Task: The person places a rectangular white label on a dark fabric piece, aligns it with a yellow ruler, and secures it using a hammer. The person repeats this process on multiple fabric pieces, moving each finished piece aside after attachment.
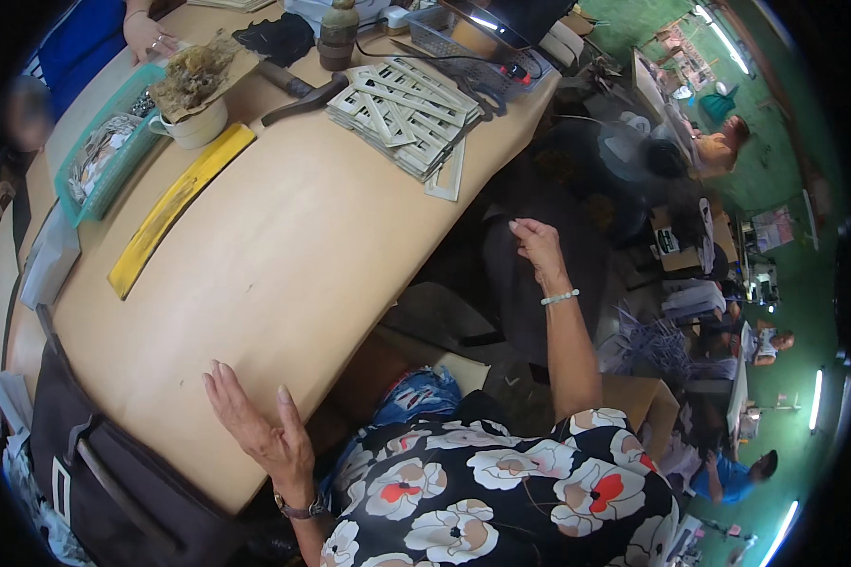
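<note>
My left hand [260, 430] is at the near part of the wooden table [246, 312], fingers stretched out and thumb apart, holding nothing. My right hand [539, 248] is raised beyond the table's right edge, its fingers curled together. Whatever is in them, if anything, is too small or hidden to make out. Farther up the table lies a yellow strip [182, 210], long and slightly curved. A pile of pale slotted templates [402, 113] is at the far right, beside a hammer [303, 93] with a dark curved handle.
A teal basket [104, 180] of small parts stands at the left, beside a white cup [194, 125] with brownish, crusted material above it. Dark material [113, 472] with a rod on it drapes at the lower left. Another person's hand [148, 36] rests at the far left edge.
</note>
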The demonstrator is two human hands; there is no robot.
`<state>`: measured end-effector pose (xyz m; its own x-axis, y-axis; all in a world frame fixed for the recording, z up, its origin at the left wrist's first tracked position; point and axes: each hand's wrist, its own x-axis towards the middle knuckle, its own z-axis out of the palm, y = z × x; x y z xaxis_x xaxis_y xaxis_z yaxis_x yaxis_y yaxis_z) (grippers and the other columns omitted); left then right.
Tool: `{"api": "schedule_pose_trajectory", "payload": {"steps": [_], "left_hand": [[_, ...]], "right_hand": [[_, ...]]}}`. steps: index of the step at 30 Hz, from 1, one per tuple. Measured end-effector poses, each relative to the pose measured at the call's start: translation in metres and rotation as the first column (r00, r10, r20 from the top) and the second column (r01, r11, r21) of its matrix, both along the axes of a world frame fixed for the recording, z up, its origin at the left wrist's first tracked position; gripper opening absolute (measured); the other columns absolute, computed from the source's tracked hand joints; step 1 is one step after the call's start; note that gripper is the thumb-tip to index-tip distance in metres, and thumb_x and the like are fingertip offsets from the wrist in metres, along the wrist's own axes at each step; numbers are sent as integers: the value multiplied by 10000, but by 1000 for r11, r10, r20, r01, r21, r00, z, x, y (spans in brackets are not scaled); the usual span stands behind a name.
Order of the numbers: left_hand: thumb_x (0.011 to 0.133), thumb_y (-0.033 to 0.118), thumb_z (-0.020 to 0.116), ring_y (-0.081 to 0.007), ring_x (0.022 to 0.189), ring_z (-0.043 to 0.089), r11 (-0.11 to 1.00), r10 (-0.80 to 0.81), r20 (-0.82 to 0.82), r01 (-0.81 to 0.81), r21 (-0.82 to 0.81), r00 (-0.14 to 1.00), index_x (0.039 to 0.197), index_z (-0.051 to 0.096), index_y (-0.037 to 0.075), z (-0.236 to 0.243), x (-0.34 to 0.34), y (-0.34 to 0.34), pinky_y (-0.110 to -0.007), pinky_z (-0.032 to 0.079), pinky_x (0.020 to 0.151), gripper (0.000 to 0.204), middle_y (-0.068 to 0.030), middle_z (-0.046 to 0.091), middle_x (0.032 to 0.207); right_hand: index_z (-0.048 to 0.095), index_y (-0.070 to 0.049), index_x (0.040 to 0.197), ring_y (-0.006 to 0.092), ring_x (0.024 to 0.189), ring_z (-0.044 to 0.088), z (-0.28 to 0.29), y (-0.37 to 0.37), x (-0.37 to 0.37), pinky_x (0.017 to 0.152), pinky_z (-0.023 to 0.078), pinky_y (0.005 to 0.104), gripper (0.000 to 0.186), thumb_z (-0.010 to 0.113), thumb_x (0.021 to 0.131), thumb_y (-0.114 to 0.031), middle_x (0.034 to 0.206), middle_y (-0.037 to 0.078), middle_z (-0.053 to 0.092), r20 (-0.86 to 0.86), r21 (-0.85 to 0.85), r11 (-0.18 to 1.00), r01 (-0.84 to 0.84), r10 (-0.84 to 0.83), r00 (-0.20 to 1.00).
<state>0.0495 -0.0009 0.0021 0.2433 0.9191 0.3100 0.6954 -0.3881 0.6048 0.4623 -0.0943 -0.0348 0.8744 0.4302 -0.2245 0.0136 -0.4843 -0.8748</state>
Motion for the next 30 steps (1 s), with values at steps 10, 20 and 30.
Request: {"api": "schedule_pose_trajectory", "payload": {"steps": [10,20,30], "left_hand": [[878,144,571,-391,1379,254,1000,-7,4,7,11,1000,1429,323,4,-3,-1,1,-490,213,1112,621,-199,336,1467],[873,140,575,-392,1381,250,1000,-1,-1,1,6,1000,1424,332,3,-1,-1,1,-491,214,1111,617,-199,334,1468],[866,137,585,-391,1385,243,1000,-1,-4,1,-5,1000,1426,329,2,1,0,0,-489,212,1112,630,-207,327,1469]], "right_hand": [[661,-77,964,62,709,558,0,-11,22,658,462,214,173,625,876,-221,803,-38,586,-134,-4,997,-75,74,988],[680,4,961,76,663,567,-11,6,14,580,429,217,192,644,834,-135,755,1,624,-147,18,992,-122,123,982],[692,30,840,89,611,551,-20,21,11,557,420,225,186,745,763,-131,707,25,630,-70,39,990,-134,136,988]]}}
